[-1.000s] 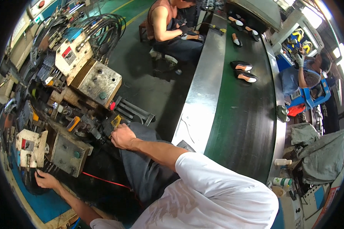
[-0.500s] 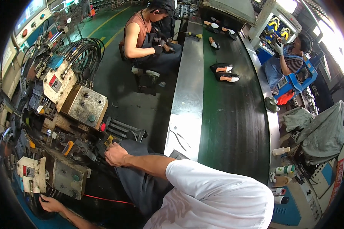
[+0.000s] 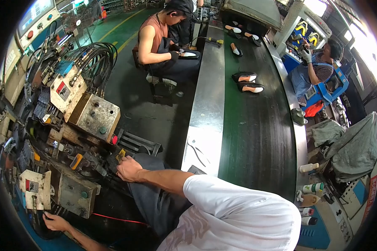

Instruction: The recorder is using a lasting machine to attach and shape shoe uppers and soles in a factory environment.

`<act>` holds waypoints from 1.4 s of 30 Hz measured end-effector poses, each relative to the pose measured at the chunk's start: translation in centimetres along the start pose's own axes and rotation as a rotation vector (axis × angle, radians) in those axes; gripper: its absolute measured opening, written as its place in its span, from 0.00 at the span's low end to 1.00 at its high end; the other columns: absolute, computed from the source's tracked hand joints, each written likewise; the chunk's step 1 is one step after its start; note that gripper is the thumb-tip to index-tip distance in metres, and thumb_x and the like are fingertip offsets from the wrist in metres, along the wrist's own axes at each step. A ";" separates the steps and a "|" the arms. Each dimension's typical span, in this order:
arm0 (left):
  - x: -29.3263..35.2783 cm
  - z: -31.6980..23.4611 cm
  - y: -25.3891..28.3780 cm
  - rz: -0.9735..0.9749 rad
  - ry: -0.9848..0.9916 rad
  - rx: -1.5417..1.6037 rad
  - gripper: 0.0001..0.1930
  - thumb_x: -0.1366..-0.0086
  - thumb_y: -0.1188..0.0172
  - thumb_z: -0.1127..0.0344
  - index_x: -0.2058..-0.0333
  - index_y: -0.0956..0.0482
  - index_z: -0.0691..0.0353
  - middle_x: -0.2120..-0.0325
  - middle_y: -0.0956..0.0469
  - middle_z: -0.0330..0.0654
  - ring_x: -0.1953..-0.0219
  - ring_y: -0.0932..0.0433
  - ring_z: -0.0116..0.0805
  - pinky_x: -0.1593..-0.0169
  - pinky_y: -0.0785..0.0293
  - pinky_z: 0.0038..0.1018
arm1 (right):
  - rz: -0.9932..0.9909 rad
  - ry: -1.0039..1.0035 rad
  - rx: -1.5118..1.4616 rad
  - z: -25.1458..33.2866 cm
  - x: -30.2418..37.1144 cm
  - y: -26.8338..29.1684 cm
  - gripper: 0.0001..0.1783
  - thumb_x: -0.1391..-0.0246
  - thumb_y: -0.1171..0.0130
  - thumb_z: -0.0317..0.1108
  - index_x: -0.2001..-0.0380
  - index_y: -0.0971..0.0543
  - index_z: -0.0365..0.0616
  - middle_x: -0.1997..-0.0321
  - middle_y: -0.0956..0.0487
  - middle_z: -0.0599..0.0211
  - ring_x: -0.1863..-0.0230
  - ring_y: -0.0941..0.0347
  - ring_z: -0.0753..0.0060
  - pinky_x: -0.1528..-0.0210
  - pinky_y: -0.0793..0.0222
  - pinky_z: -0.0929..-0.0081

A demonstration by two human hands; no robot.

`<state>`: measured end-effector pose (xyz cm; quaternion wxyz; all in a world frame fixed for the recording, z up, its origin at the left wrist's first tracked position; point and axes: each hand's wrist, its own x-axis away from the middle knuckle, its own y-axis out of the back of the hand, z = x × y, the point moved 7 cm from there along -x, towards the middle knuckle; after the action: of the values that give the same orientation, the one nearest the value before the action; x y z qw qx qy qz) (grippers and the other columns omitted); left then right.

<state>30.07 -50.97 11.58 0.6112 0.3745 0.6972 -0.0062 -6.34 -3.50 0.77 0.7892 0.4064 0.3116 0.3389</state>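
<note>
The machine (image 3: 56,134) fills the left side, metal-framed and dense; it looks far too heavy and rigid to shift, so only its smaller parts invite a hold. Its lower control box (image 3: 74,195), stained and boxy, sits just above the left hand (image 3: 57,222); it should feel stiff, perhaps greasy, and is best steadied by an edge. Below that box, a dark curved part (image 3: 38,226) seems smooth and possibly slippery, best held around its outer rim. The right hand (image 3: 130,169) curls at the machine's near end; I cannot tell what its hidden fingertips pinch. The left hand's fingers bend toward the curved part, grip unclear. Smallest, a yellow-marked block (image 3: 120,155) lies beside the right knuckles, probably hard and sturdy, best taken by its sides
</note>
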 end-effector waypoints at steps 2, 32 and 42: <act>0.5 -1.6 0.5 -0.054 -0.049 -0.017 0.26 0.19 0.42 0.41 0.42 0.14 0.58 0.48 0.15 0.51 0.46 0.19 0.56 0.42 0.24 0.52 | 0.013 -0.008 0.009 -0.4 0.2 0.0 0.17 0.41 0.36 0.46 0.71 0.13 0.42 0.64 0.14 0.55 0.51 0.19 0.49 0.43 0.27 0.53; -0.8 -1.3 2.2 -0.059 -0.070 0.026 0.24 0.21 0.38 0.44 0.45 0.13 0.60 0.50 0.15 0.55 0.48 0.18 0.60 0.45 0.24 0.54 | 0.003 0.000 -0.016 0.7 -0.2 -0.2 0.16 0.41 0.38 0.43 0.71 0.13 0.41 0.65 0.14 0.56 0.53 0.18 0.51 0.44 0.28 0.55; -0.3 -1.8 1.9 -0.017 -0.029 0.056 0.28 0.20 0.43 0.40 0.42 0.14 0.59 0.45 0.16 0.53 0.42 0.21 0.59 0.39 0.28 0.54 | -0.003 0.000 -0.023 0.1 -0.2 -0.3 0.16 0.42 0.37 0.44 0.73 0.12 0.42 0.66 0.14 0.55 0.53 0.19 0.49 0.43 0.29 0.55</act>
<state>29.53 -48.92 13.14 0.6104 0.3853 0.6911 -0.0362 -6.32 -3.87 0.60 0.7943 0.3969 0.3085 0.3411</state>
